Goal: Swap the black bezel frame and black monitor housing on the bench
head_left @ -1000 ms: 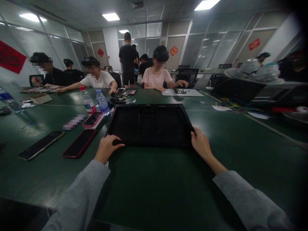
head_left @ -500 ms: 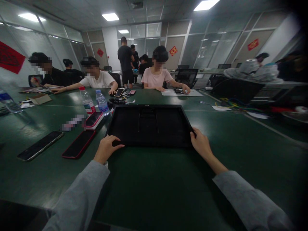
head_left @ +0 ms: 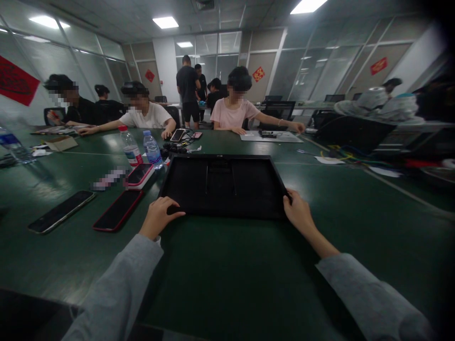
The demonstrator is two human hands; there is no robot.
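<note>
A large flat black panel [head_left: 222, 184], like the back of a monitor, lies on the green table [head_left: 227, 274] in front of me. My left hand [head_left: 159, 216] rests on its near left corner, fingers curled over the edge. My right hand [head_left: 297, 212] grips the near right corner, thumb on top. Both arms wear grey sleeves.
To the left lie a red-cased phone [head_left: 118, 210], a dark phone [head_left: 61, 211] and a pink-cased phone [head_left: 139, 174], with two water bottles [head_left: 152, 150] behind. Several people sit across the table; a person in pink [head_left: 234, 111] reaches right. Cables [head_left: 341, 152] lie at the right.
My hands and the panel have stayed put. The person in pink has stretched an arm out to the right, and the people standing at the back have shifted.
</note>
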